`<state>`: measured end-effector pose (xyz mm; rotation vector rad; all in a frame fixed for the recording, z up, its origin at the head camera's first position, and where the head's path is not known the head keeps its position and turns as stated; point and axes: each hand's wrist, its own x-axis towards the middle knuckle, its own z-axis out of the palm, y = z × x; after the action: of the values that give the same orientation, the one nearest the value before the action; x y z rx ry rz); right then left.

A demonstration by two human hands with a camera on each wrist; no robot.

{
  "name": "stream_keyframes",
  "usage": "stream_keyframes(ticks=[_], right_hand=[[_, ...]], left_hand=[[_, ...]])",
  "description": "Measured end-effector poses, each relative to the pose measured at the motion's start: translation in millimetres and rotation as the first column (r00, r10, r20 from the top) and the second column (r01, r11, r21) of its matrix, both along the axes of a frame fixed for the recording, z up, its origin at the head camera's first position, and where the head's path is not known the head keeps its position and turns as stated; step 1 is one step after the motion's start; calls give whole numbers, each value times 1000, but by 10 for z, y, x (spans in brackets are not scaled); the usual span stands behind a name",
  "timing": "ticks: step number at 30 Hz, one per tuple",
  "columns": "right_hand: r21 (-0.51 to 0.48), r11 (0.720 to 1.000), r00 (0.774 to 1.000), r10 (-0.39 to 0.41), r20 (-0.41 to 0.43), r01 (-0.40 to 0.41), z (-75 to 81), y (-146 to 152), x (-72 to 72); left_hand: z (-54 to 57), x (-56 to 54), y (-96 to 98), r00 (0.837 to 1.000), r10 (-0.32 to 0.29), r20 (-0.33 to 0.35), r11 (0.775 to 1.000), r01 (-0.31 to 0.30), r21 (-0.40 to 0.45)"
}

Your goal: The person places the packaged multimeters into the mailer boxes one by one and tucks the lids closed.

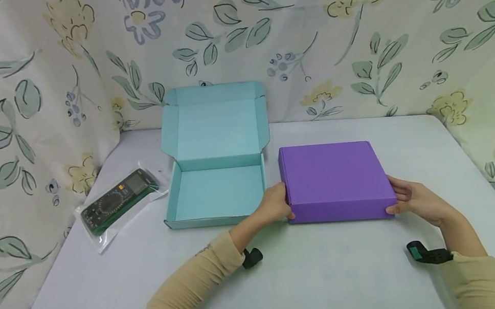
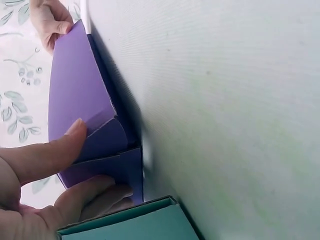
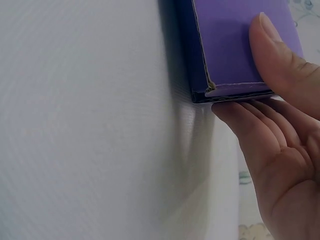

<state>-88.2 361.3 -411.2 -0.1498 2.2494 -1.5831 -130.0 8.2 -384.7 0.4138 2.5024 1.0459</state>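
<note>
A closed purple mailer box (image 1: 334,180) lies flat on the white table (image 1: 318,280), held at its two near corners. The left hand (image 1: 275,203) grips the near left corner: in the left wrist view the thumb (image 2: 47,152) lies along the lid edge and the fingers (image 2: 82,200) curl against the side wall, where the lid flap (image 2: 102,137) stands slightly proud of the box body. The right hand (image 1: 415,199) grips the near right corner: in the right wrist view its thumb (image 3: 277,52) presses on the lid and its fingers (image 3: 255,135) run along the side wall, loosely curled round the corner.

Step in hand, as judged: both hands are placed to work the lid, with the front flap apparently not fully seated; whether it is being lifted or tucked in cannot be told. The next move would call for both thumbs to act together along the front edge while the fingers steady the box against the table.

Positions relative to the purple mailer box: an open teal mailer box (image 1: 215,179) sits just beside its left side, lid raised toward the floral cloth backdrop (image 1: 353,33), interior showing nothing inside. A digital multimeter in a clear plastic bag (image 1: 116,201) lies farther left, well apart.

Count: mailer boxes, two (one purple and closed, one teal and open); bagged multimeters, one; hands, two, each wearing a black wrist-mounted camera (image 1: 426,252).
</note>
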Motion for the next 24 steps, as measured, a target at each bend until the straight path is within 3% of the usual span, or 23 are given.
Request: stream_keyframes(ticks=[5,11,18,24], right_hand=[[72,996,999,-53,6,53,1,-28,-2],[154,980,992,-126,-9,126,-6,-82,-9],[246,958,989,-140,-48,148,17,-139,-19],[272,948,986,-154,-65,166,18,-188,33]], left_hand=[[12,-3,21,994,-51,-92,997,45,-60],[3,17,56,966,-119,-229,987,90,-133],[6,28,95,955,-141,-261,977,92,-190],[-1,14,97,936,-165,-312,974,105,-200]])
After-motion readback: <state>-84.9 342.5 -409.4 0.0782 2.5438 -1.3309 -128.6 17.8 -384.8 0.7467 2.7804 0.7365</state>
